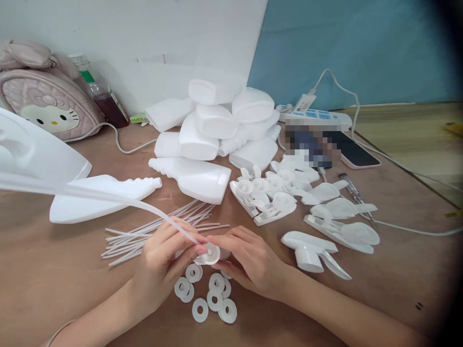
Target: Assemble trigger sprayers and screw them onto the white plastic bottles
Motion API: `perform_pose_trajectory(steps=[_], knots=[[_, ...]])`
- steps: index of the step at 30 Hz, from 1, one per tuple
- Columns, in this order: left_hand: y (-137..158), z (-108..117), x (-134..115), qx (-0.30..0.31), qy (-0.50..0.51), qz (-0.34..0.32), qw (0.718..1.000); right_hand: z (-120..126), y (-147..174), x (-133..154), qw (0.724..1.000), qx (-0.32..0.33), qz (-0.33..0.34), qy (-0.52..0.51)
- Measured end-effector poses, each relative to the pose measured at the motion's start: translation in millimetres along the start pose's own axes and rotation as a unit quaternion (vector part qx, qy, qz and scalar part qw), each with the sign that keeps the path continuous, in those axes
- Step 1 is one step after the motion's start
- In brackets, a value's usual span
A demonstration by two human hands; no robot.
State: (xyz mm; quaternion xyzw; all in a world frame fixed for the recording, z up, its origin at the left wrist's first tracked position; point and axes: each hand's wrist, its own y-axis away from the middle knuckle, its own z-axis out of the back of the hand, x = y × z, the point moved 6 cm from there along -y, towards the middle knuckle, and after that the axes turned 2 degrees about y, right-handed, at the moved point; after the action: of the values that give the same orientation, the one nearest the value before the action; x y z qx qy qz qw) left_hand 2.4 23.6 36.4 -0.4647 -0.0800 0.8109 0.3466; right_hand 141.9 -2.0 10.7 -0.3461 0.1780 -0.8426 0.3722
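Observation:
Between thumb and fingers, my left hand (161, 255) pinches a long white dip tube (155, 210), its end at the round opening of a white trigger spray head (211, 254). Closed around that spray head from the other side is my right hand (249, 258); much of the head is hidden by the fingers. The tube curves up and left, close to the camera. Below the hands lie several flat white ring washers (200, 310). Beside my left hand is a bundle of loose tubes (126, 239). To the right of my right hand rests another trigger spray head (309, 250).
White empty-looking bottles (217, 123) are piled at the back, with one bottle (104, 197) lying at the left. Several spray heads (267, 190) sit right of centre, near a screwdriver (352, 188), phone (356, 149) and power strip (325, 118). A pink bag (47, 91) stands back left.

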Motion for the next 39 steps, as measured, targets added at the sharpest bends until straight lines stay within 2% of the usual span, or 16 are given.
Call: perform_pose_trajectory(steps=[5,17,22,33,39], knots=[[-1.1,-5.3,-0.2,0.003,-0.049,0.003,0.999,-0.5,0.0,-0.6,1.000,0.010,-0.005,0.005],[-7.6,-3.7,-21.9,-0.017,-0.135,-0.075,0.988,0.3,0.7,1.0,1.000,-0.002,0.004,0.013],[-8.5,-6.6,-21.6,0.009,-0.144,-0.063,0.988,-0.4,-0.1,0.8,1.000,-0.004,0.003,0.009],[-8.2,-9.6,-25.6,0.062,-0.168,-0.087,0.980,-2.4,3.3,-0.2,1.000,0.007,-0.007,0.000],[-8.3,-10.4,-19.5,0.062,-0.152,-0.084,0.983,-3.1,1.9,-0.6,0.999,0.022,-0.020,-0.021]])
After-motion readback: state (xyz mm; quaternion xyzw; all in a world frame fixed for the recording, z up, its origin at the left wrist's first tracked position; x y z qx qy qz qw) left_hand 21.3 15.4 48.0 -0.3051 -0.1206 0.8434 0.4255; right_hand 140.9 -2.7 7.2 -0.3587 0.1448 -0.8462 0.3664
